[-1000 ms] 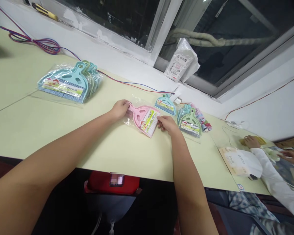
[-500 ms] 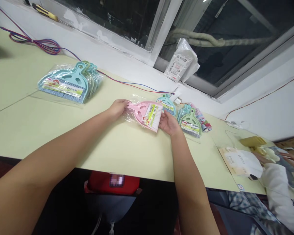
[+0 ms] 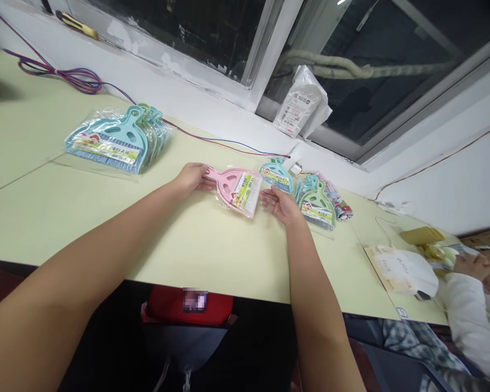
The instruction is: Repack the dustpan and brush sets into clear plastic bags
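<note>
My left hand [image 3: 194,178] is closed around the handle of a pink dustpan and brush set [image 3: 239,190] in clear plastic wrap. The set is held over the pale table, its white bristles pointing right. Just beyond the bristles, my right hand [image 3: 281,204] has its fingers apart and holds nothing; it may touch the loose wrap. A blue wrapped dustpan set [image 3: 277,174] lies behind my right hand. To its right stand more wrapped sets, with a green dustpan set [image 3: 318,206] in front.
Several wrapped blue and green sets [image 3: 110,139] lie at the left. Red and blue wires [image 3: 228,146] run along the wall. A white packet [image 3: 298,106] leans on the window. At the right, a co-worker's hands [image 3: 476,267] are near a paper packet [image 3: 396,269].
My left hand has drawn the pink dustpan set a little to the left. My right hand has come away from its bristle end. The co-worker's hands have come together.
</note>
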